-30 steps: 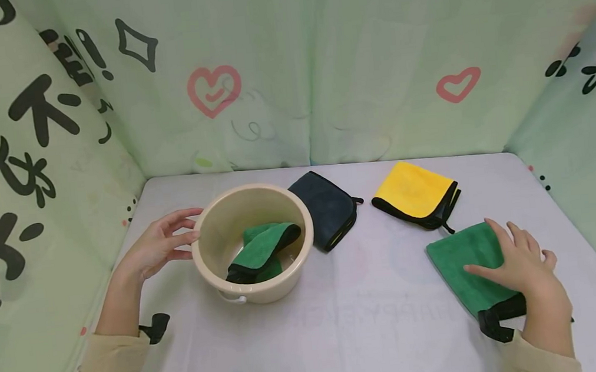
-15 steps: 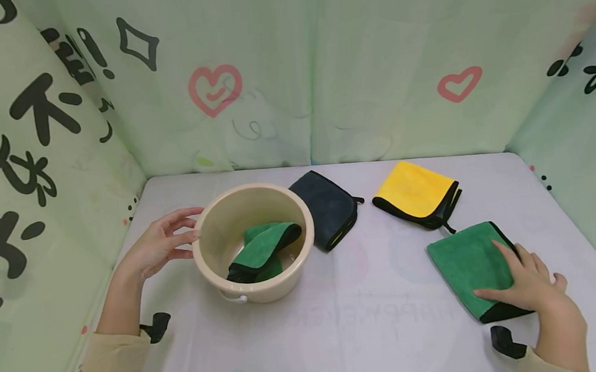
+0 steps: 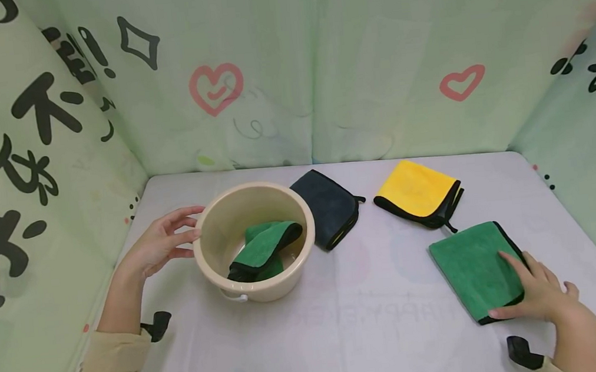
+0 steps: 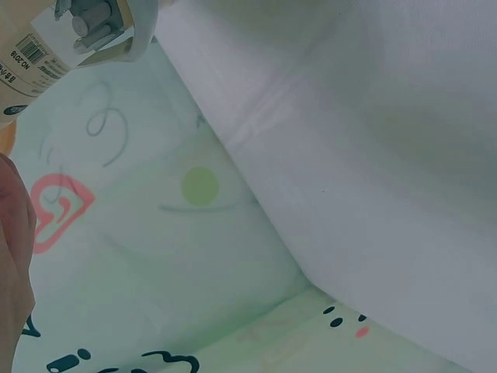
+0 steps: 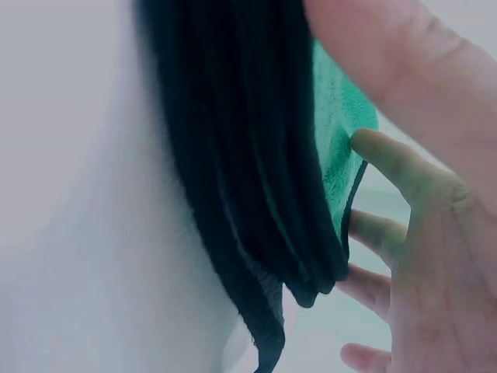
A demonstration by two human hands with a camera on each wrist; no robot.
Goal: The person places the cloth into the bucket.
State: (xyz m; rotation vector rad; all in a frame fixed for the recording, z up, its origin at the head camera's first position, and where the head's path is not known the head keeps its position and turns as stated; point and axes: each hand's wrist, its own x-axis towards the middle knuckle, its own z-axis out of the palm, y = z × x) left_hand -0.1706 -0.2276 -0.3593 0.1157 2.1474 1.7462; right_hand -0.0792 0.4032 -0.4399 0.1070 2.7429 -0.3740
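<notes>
Against the left side of the cream bucket (image 3: 258,293), my left hand (image 3: 161,242) rests with its fingers spread and fairly straight, fingertips at the rim. A crumpled green towel (image 3: 266,248) with black edging lies inside the bucket. My right hand (image 3: 541,294) is at the near right corner of a folded green towel (image 3: 475,268) that lies flat on the table. The thumb touches its near edge, and the other fingers spread along its right edge. In the right wrist view, the stacked black-edged folds (image 5: 248,155) show beside the thumb and fingers.
A folded dark navy towel (image 3: 327,210) lies just right of the bucket, partly behind it. Farther right, a yellow towel (image 3: 417,187) with black trim sits behind the green one. Printed green curtains (image 3: 374,85) enclose the white table (image 3: 375,333) at the back and sides.
My right hand has drawn back to the right and toward the front, from over the green towel to its near right corner. The left hand and bucket have stayed in place.
</notes>
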